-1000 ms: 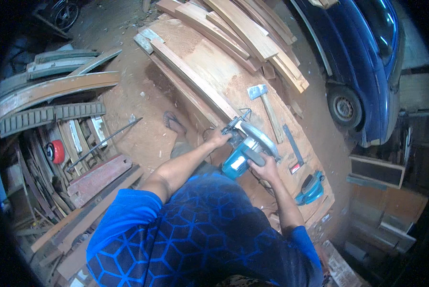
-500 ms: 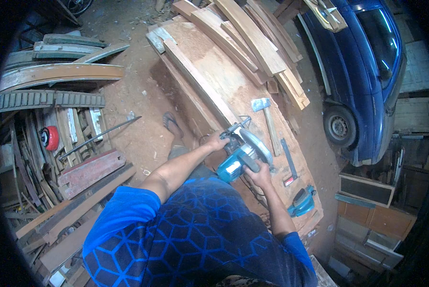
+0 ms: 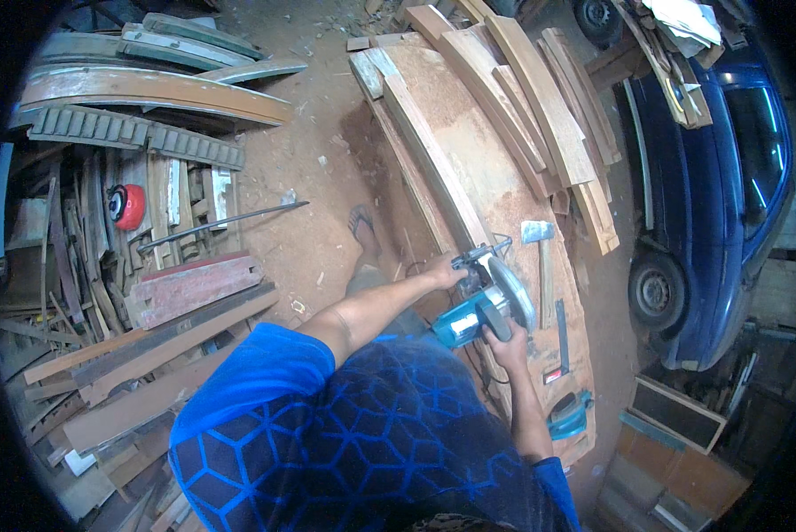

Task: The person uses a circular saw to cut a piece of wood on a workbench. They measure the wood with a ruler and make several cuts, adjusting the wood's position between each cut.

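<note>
A teal circular saw [image 3: 462,321] with a silver blade guard sits at the near end of a long pale wooden beam [image 3: 438,164]. My right hand [image 3: 508,344] is closed round its rear handle. At the saw's front, my left hand [image 3: 447,271] is closed against the base; its fingertips are partly hidden there. The beam lies along the left edge of a dusty wooden workbench [image 3: 442,93]. Right of the saw lie a hatchet [image 3: 545,275] with a wooden handle and a dark try square [image 3: 562,341]. Nearer me rests a teal power planer [image 3: 572,415].
Stacked curved planks [image 3: 540,106] cover the bench's far right. A blue car [image 3: 704,222] stands beyond it. Scrap timber [image 3: 158,332] is piled on the left, with a thin metal bar [image 3: 229,224] and a red round object [image 3: 127,207]. A cable hangs below the saw.
The view has swung, so the bench, saw and car appear farther right and lower. Both hands keep their places on the saw, which stays at the beam's near end.
</note>
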Demonstrator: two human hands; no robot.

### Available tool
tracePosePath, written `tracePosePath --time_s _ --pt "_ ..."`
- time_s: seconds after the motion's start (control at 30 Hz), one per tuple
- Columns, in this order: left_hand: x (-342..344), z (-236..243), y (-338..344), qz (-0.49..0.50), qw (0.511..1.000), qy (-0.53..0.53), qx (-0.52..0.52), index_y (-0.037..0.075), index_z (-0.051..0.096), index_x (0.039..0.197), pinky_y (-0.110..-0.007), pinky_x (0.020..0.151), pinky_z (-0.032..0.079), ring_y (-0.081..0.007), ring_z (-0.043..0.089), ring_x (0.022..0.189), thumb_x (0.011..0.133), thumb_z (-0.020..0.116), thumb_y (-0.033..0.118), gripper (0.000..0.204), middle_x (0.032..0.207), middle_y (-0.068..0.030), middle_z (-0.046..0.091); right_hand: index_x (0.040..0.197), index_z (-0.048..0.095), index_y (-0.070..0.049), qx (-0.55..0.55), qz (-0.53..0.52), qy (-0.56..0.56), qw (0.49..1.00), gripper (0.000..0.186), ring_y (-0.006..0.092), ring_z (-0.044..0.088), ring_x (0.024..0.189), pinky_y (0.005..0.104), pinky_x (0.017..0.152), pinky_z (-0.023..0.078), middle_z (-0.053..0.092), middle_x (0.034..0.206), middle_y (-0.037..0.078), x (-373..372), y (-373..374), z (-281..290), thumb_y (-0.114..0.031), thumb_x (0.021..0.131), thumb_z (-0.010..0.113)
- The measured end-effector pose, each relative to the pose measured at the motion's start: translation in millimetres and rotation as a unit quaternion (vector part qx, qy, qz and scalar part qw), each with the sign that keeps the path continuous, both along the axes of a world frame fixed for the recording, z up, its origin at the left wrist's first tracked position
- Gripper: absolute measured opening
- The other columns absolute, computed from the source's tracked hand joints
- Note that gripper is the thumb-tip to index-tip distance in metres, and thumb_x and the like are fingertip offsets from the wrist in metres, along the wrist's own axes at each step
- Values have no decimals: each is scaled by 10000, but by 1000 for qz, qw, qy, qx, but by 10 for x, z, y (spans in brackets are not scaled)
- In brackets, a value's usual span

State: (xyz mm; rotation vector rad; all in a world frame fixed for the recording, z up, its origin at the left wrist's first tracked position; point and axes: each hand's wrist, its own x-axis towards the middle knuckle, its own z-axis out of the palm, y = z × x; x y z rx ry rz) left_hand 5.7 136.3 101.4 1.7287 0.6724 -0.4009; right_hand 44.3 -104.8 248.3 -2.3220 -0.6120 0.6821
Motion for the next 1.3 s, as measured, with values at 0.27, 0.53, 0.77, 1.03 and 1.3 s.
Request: tracePosePath --time_s 0.27,0.53,0.77,1.03,1.3 --pt "16 -121 91 21 1000 -10 0 68 656 1202 -434 925 512 -349 667 1075 807 718 394 515 1125 -204 699 969 719 24 -3 -17 21 1000 283 319 720 768 403 723 536 719 828 213 23 166 22 -180 784 787" --pt "32 -538 118 38 999 -31 -13 46 665 1141 -443 879 528 -357 680 1018 803 752 395 494 1072 -211 704 938 717 5 -42 -18 27 999 274 334 714 790 415 744 533 713 842 216 49 366 98 -199 767 782" --pt "70 -467 264 57 997 -41 -14 6 646 1151 -391 886 532 -281 685 970 808 784 281 461 1023 -167 704 930 709 -8 -52 -12 3 999 264 391 696 815 435 758 533 709 864 224 82 584 153 -192 756 780" --pt "54 -575 410 58 997 -51 -23 28 639 1126 -446 873 524 -366 675 1014 805 763 405 510 1059 -206 699 905 701 0 -35 8 1 999 258 394 690 814 437 748 531 703 861 224 160 756 135 -173 733 784" --pt "117 -472 674 30 999 2 -34 56 608 1201 -458 930 505 -374 657 1079 810 742 437 562 1107 -203 692 861 692 -20 -15 27 -30 999 216 403 638 798 459 743 499 669 824 201 226 987 65 -125 691 773"
